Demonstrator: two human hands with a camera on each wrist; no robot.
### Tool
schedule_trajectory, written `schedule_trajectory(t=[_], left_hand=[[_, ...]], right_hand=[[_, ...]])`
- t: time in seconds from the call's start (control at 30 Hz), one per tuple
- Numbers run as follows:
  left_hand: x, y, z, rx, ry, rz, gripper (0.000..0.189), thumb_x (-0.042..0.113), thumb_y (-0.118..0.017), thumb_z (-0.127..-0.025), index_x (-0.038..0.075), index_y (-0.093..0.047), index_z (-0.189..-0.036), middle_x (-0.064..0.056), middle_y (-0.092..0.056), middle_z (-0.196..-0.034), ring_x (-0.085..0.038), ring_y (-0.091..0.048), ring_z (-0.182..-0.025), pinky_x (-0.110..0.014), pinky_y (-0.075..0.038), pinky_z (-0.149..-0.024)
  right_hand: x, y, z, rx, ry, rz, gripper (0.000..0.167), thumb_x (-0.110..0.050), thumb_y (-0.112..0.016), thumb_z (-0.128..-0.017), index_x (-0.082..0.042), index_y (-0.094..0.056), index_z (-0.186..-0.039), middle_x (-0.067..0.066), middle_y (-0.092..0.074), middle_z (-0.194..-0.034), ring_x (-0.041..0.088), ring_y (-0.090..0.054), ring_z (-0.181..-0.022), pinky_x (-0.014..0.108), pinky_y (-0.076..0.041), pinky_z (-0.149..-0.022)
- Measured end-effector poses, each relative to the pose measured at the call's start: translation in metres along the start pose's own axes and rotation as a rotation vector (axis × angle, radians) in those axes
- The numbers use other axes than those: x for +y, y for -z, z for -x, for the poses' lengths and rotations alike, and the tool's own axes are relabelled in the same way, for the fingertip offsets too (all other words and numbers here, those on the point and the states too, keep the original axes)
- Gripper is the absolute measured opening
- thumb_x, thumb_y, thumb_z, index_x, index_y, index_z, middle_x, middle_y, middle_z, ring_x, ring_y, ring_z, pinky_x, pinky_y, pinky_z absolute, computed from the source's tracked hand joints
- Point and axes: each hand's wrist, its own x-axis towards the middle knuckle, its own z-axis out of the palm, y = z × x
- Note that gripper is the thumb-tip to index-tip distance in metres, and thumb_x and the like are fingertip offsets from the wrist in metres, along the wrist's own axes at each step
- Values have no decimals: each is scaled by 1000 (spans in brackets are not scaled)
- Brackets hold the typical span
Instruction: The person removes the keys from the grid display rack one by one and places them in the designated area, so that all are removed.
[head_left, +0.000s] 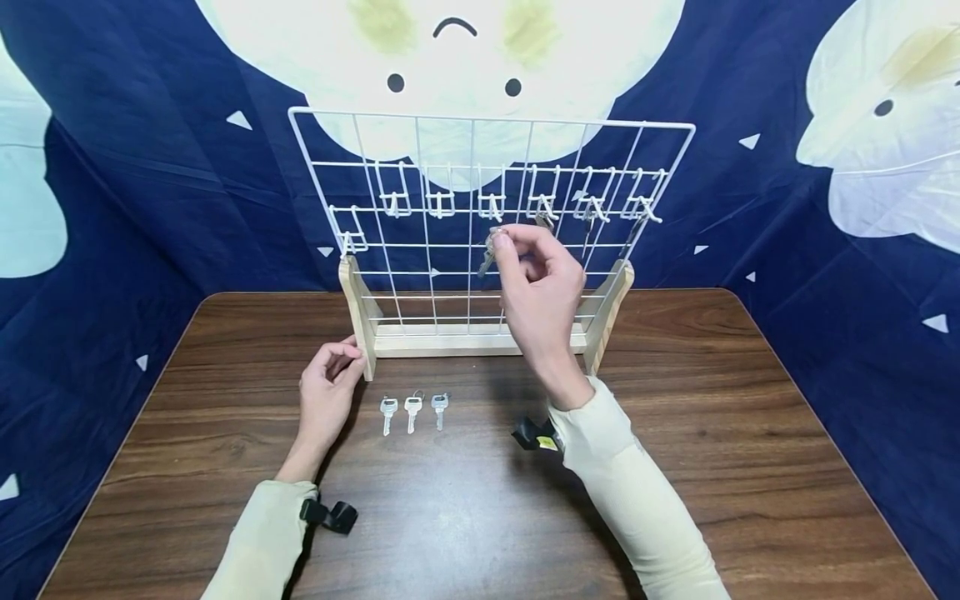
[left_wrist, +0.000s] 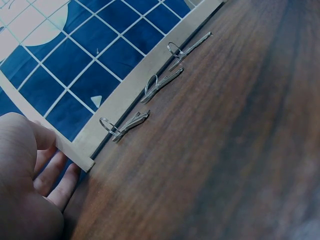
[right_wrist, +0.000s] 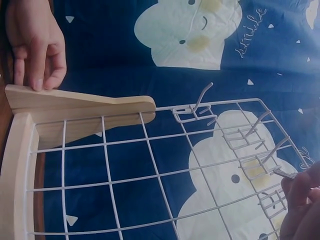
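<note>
In the head view, my right hand [head_left: 542, 287] pinches a key [head_left: 487, 257] by its top, just below a white hook [head_left: 492, 206] in the middle of the wire grid rack [head_left: 468, 310]. The right wrist view catches a thin metal end of the key [right_wrist: 284, 173] beside my fingers. My left hand [head_left: 330, 390] holds the front edge of the rack's left wooden leg [head_left: 360, 321] between thumb and fingers. On the table in front of the rack lie three silver keys, the left key [head_left: 387, 413], middle key [head_left: 412, 412] and right key [head_left: 439, 410], each with a ring.
Keys hang on the three right-hand hooks, among them a dark key [head_left: 588, 229]. Two bare hooks, one a white hook [head_left: 441, 203], stand left of the middle, and a lower hook [head_left: 348, 242] sits near the left leg. A blue cloth [head_left: 150, 167] surrounds the wooden table [head_left: 750, 467].
</note>
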Motion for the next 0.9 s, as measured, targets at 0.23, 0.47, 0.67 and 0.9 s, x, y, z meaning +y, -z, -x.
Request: schedule_trajectory(t=[0.23, 0.47, 0.67, 0.9], left_hand=[[0, 0, 0, 0, 10, -1, 13, -13, -66, -104, -21, -59, -111, -12, -71, -137, -3, -70, -117, -14, -57, -103], [-1, 0, 0, 1, 10, 4, 14, -13, -67, -104, -21, -59, -111, -4, -72, -133, -3, -70, -117, -14, -57, -103], [0, 1, -1, 1, 12, -6, 14, -13, -67, -104, -21, -59, -111, -10, -71, -136, -2, -70, -116, -14, -56, -103], [1, -1, 0, 0, 20, -8, 14, -13, -66, -104, -22, -58, -111, -23, -67, -141, -2, -70, -116, -14, -56, -103]], right_hand=[[7, 7, 7, -53, -51, -21, 11, -3, -77, -101, 6, -83, -105, 19, -75, -86, 5, -48, -45, 18, -38, -40], [17, 14, 14, -102, -103, -59, 11, 1, -77, -100, 7, -83, -107, -11, -70, -82, 3, -48, -50, 17, -36, -43], [21, 19, 19, -143, -190, -104, 12, 3, -75, -99, 10, -81, -107, -4, -70, -72, 4, -44, -48, 17, -31, -43], [28, 24, 25, -166, -256, -96, 13, 3, -74, -100, 9, -81, -109, -10, -70, -75, 5, -46, -48, 17, -32, -43]])
